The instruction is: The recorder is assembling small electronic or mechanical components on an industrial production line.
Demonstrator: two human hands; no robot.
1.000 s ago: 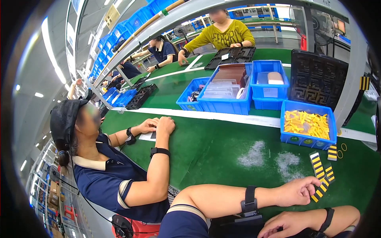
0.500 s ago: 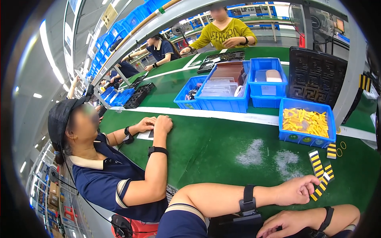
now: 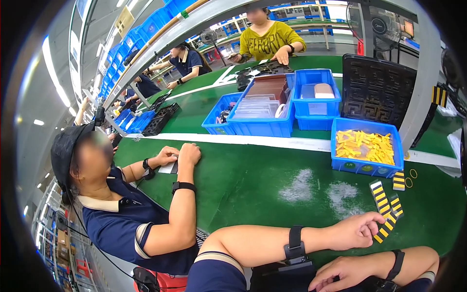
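Observation:
My left hand (image 3: pixel 359 230) rests at the green table's near right side, its fingers loosely curled with nothing visible in them. Its fingertips are beside several black-and-yellow striped strips (image 3: pixel 380 198), which lie partly overlapping. I cannot tell whether the fingers touch the lowest strip. Closer to me, below the left hand, lies my right hand (image 3: pixel 341 273), palm down and open, with its fingers spread over something dark. A black strap with a small module circles each of my wrists.
Beyond the strips stands a blue bin (image 3: pixel 368 148) of yellow pieces. More blue bins (image 3: pixel 265 124) hold clear and brown flat pieces. Whitish powdery patches (image 3: pixel 297 186) mark the green table (image 3: pixel 238 173). A co-worker (image 3: pixel 141 204) sits close at left; a metal post (image 3: pixel 422 82) rises at right.
The whole view has shifted slightly, so the scene sits further left. Across the table, the person in the yellow-green top has moved a hand onto a black tray. My hands keep their pose.

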